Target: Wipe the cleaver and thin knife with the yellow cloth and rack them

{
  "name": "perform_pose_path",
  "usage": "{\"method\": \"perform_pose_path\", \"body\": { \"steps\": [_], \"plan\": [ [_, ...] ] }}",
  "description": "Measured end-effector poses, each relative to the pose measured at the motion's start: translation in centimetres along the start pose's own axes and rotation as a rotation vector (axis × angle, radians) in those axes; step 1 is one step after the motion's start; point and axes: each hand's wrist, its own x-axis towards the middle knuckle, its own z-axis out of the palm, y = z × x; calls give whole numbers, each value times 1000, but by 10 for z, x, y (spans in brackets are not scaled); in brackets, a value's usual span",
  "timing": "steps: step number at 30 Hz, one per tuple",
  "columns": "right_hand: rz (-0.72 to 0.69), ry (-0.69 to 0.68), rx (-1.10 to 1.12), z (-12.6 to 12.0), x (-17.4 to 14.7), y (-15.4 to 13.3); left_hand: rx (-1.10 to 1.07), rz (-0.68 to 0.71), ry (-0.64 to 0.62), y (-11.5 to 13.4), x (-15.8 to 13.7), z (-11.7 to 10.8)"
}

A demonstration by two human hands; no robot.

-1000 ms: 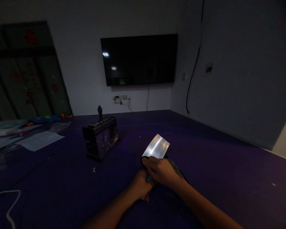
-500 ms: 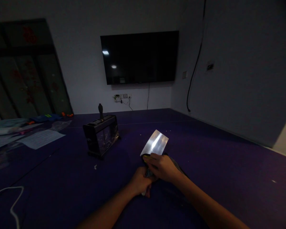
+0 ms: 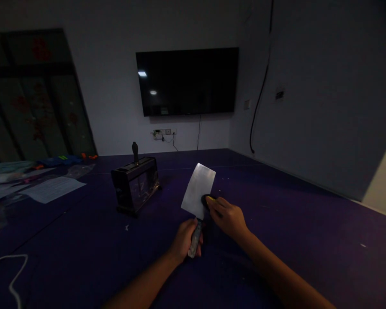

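Note:
My left hand (image 3: 184,240) is wrapped round the worn grey handle of a cleaver (image 3: 196,191). Its broad, shiny blade points up and away from me, over the purple surface. In my right hand (image 3: 227,218) is a small black-and-yellow knife sharpener (image 3: 207,201), pinched between the fingers. It sits at the right side of the blade, low down near the handle; my fingers hide part of it. Left of the hands stands a black knife block (image 3: 137,184) with clear sides. One black handle (image 3: 135,152) sticks up from its top.
Papers (image 3: 53,189), clear plastic and folded cloth lie at the far left of the purple tabletop (image 3: 296,240). A white cable (image 3: 14,279) curls at the near left. Behind are a wall-mounted television (image 3: 188,81) and a hanging black cord (image 3: 260,94).
The cleaver has shifted up and left, and its handle now shows more. My right hand has moved right, from across the base of the blade to its right side.

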Motion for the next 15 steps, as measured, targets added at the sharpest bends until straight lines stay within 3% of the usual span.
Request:
{"method": "perform_pose_path", "body": {
  "steps": [5,8,15],
  "plan": [
    [123,30,-25,2,1,6,50,104,201,7,2,-5],
    [209,78,73,0,3,8,99,177,358,12,2,-8],
    [453,111,803,-9,12,4,223,345,595,17,-1,-12]
  ]
}}
